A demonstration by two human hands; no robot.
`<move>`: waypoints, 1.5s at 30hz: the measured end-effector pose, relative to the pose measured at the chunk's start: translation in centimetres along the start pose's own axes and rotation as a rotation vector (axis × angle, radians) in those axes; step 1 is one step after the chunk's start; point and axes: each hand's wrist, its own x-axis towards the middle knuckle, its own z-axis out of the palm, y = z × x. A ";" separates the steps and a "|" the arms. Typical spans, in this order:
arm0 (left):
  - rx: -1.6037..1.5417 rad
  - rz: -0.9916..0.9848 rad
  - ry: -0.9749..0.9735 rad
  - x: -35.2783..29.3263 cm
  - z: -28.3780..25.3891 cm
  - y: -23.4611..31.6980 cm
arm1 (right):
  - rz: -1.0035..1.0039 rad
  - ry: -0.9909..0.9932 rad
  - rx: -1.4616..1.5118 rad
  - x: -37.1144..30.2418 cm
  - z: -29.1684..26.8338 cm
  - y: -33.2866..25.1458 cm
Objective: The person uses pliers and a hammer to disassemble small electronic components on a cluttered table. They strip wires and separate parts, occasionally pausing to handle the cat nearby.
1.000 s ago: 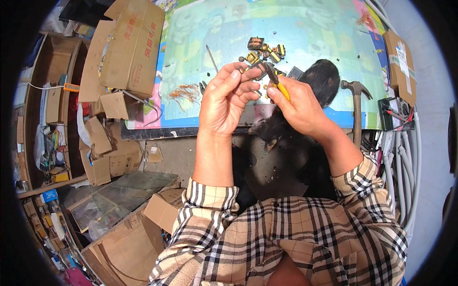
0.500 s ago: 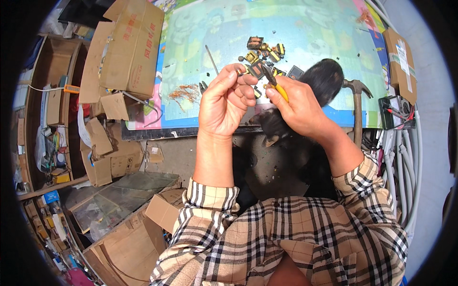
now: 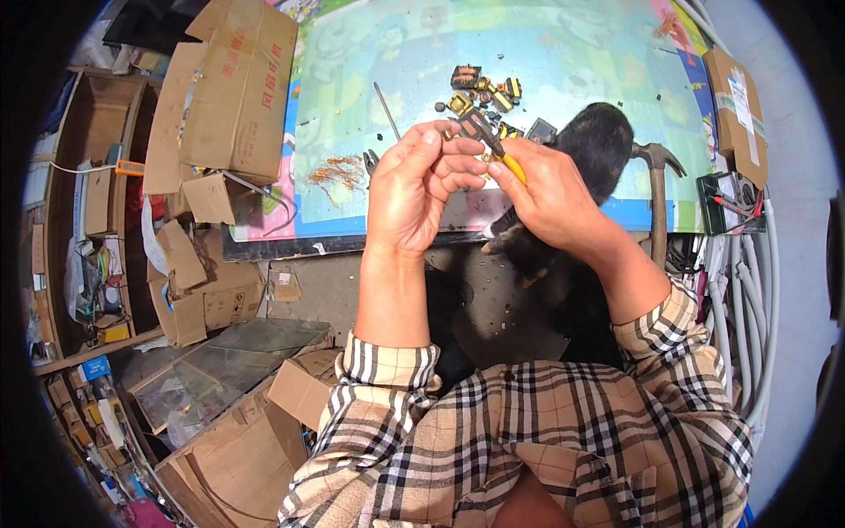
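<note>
My right hand [image 3: 559, 194] is closed round a pair of pliers [image 3: 513, 167] with yellow handles. The dark jaws point away from me, beside a small dark, square, transformer-like part [image 3: 473, 123]; I cannot tell whether they grip it. Just left of the jaws, my left hand [image 3: 407, 189] has its thumb and fingers pinched together, palm partly turned up. What sits between those fingertips is too small and covered to name. Beyond both hands lies a loose heap of small yellow and black coil parts [image 3: 459, 104], with a larger transformer [image 3: 466, 77] at its far side.
A black furry animal [image 3: 598, 145] is at the table edge, close against my right hand. To its right lies a hammer [image 3: 658, 189]. A screwdriver [image 3: 385, 107], copper wire scraps [image 3: 336, 172] and another tool's jaws [image 3: 371, 162] lie left. Cardboard boxes [image 3: 238, 97] flank the table.
Both hands stay close together, the pliers shifting slightly left and away from me. The animal's lower part near the table edge has moved a little. The whole view has shifted slightly.
</note>
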 end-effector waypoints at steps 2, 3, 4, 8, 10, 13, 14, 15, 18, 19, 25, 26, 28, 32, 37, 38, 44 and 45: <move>0.026 0.009 0.016 0.0 0.1 -0.1 | 0.013 -0.010 -0.015 0.0 0.0 -0.1; 0.035 0.017 0.021 0.0 0.1 -0.1 | 0.013 -0.010 -0.026 0.0 0.0 -0.1; 0.045 0.023 0.026 0.0 0.1 -0.1 | 0.014 -0.010 -0.037 0.0 0.0 -0.1; 0.025 0.010 0.012 -0.1 -0.2 0.0 | 0.016 0.010 -0.083 -0.1 0.4 0.3; -0.004 0.007 0.021 0.0 -0.4 -0.3 | 0.020 0.010 -0.128 -0.2 0.4 0.3; -0.102 -0.022 0.013 0.1 -0.3 -0.4 | 0.004 0.001 -0.191 -0.3 0.4 0.5; -0.111 -0.025 0.009 0.2 -0.3 -0.4 | -0.006 -0.004 -0.212 -0.3 0.4 0.6; -0.119 -0.028 0.006 0.2 -0.3 -0.4 | 0.004 0.012 -0.232 -0.3 0.4 0.5; -0.086 -0.017 0.019 0.1 -0.4 -0.5 | 0.017 0.040 -0.301 -0.4 0.3 0.2; -0.066 -0.010 0.028 0.1 -0.4 -0.5 | 0.007 0.036 -0.326 -0.4 0.1 0.3; 0.091 0.070 0.074 0.0 0.5 -0.4 | 0.034 0.100 -0.375 -0.4 0.0 0.3; 0.099 0.073 0.075 0.0 0.5 -0.5 | 0.041 0.099 -0.380 -0.4 0.0 0.3; 0.113 0.079 0.077 0.1 0.3 -0.6 | 0.044 0.105 -0.373 -0.4 0.0 0.4; 0.091 0.071 0.099 0.1 0.5 -0.7 | 0.026 0.128 -0.345 -0.4 0.0 0.4; 0.055 0.064 0.104 0.0 0.6 -0.5 | 0.079 0.054 -0.382 -0.3 -0.2 0.1; 0.065 0.061 0.116 -0.1 0.6 -0.5 | 0.085 0.047 -0.385 -0.3 -0.2 0.1; 0.112 0.050 0.151 -0.1 1.0 -0.5 | 0.089 0.040 -0.377 -0.3 -0.2 0.1; 0.116 0.049 0.147 -0.1 1.0 -0.5 | 0.080 0.059 -0.363 -0.3 -0.1 0.2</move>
